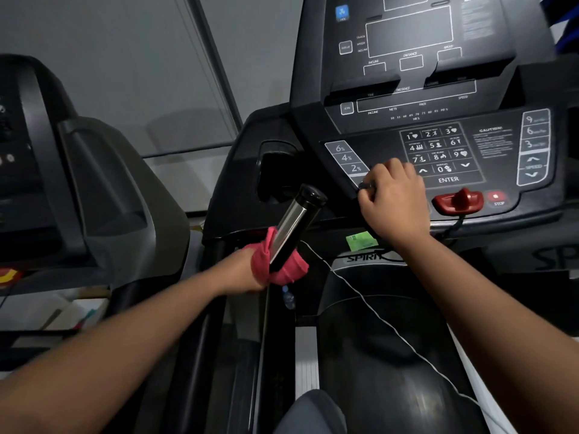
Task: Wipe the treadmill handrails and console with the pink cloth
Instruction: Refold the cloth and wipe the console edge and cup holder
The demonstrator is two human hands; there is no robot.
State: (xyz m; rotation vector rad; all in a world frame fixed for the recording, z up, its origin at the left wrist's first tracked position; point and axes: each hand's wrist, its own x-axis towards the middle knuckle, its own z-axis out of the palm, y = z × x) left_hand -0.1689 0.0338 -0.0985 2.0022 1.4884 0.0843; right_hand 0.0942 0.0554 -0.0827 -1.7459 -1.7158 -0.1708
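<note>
A person stands on a treadmill, seen from a head camera looking down at both forearms. The left hand [247, 270] grasps a pink cloth [283, 264] bunched around the lower part of a short pulse-grip handrail [293, 225], a chrome and black bar that angles up and away from that hand to a rounded black cap. The cloth wraps the bar on both sides, with the bare chrome showing above it.

The right hand [391, 198], up and to the right of the left, has its fingers curled over the front lower edge of the console [501, 151], just below the number keypad [438, 148]; it seems to be steadying the body rather than holding any loose thing. Just right of this hand sit the red safety key [459, 200] and the stop button [495, 198].

The step in hand appears to be wiping the grip bar. To do it well, the left hand would likely keep the cloth snug around the bar and slide it up to the cap, twisting to reach the far side. The console probably remains to be wiped, and the buttons call for light pressure.
</note>
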